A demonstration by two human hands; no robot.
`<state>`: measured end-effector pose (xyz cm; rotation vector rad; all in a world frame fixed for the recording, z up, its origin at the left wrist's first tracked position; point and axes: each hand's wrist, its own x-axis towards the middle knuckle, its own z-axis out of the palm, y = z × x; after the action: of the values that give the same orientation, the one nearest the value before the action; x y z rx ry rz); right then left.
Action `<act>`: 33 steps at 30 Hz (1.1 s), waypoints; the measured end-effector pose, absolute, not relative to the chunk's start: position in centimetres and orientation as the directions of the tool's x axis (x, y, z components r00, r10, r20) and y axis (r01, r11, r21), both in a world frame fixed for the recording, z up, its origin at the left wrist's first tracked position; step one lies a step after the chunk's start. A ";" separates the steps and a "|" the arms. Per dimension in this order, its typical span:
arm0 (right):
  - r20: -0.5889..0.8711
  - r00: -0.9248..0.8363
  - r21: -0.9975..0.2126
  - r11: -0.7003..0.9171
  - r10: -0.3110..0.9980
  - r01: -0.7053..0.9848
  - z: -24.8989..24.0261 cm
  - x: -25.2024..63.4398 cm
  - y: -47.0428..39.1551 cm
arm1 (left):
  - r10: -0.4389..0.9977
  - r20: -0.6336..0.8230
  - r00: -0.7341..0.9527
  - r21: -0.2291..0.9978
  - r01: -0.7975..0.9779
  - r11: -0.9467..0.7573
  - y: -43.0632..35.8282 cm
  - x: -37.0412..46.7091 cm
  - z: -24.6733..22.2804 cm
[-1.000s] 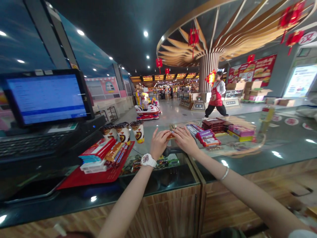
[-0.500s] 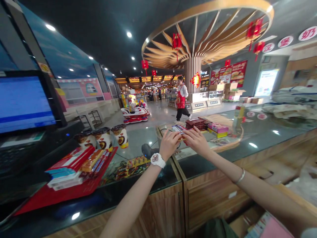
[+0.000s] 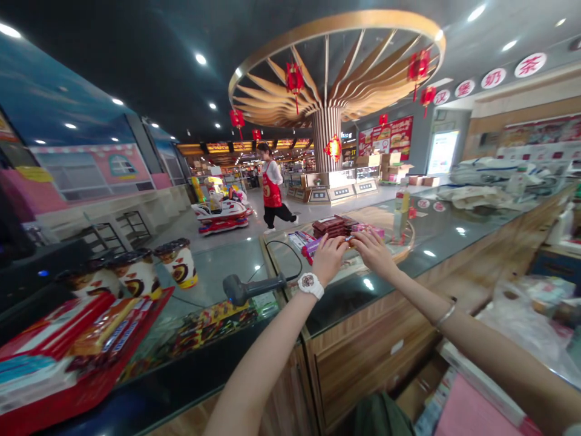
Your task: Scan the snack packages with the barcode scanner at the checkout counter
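Observation:
My left hand [image 3: 330, 257], with a white watch on its wrist, reaches over the glass counter [image 3: 213, 266]. Its fingers are curled close to those of my right hand [image 3: 374, 249], also bent inward. A small thing, too little to make out, shows between the fingertips. Just behind the hands lies a stack of dark brown packets [image 3: 331, 226]. Beside the left fingers are purple and red wrapped bars [image 3: 308, 247]; a pink box [image 3: 370, 230] is partly hidden behind the right fingers. A black handheld scanner [image 3: 247, 289] rests left of my left wrist.
At the left, a red tray [image 3: 86, 396] bears boxes and wrapped bars, with several lidded cups [image 3: 178, 264] behind. A bottle [image 3: 401, 206] stands to the right. Beyond the counter walks a person in a red apron [image 3: 272, 189]. A plastic bag [image 3: 521, 318] is at the lower right.
My view has turned right. Both hands have shifted right along the packets, from the flat bars left of the brown stack to in front of the pink box. The person beyond has walked left.

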<state>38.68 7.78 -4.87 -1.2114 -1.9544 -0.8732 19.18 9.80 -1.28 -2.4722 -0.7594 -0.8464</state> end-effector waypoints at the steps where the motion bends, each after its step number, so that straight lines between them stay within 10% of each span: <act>1: 0.811 -0.341 0.192 0.335 0.475 0.923 -5.1 39.3 8.1 | 0.361 0.647 0.672 -0.209 0.611 -0.764 10.2 19.9 -1.5; 33: 0.590 -0.240 -0.210 0.433 0.771 0.876 -9.3 42.8 13.7 | 0.671 0.391 0.630 0.019 0.723 -0.691 14.1 20.6 -3.6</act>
<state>42.76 13.71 -9.29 -1.3811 -2.0562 -0.2154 20.58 14.15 -3.63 -2.7083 -1.1645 -0.5629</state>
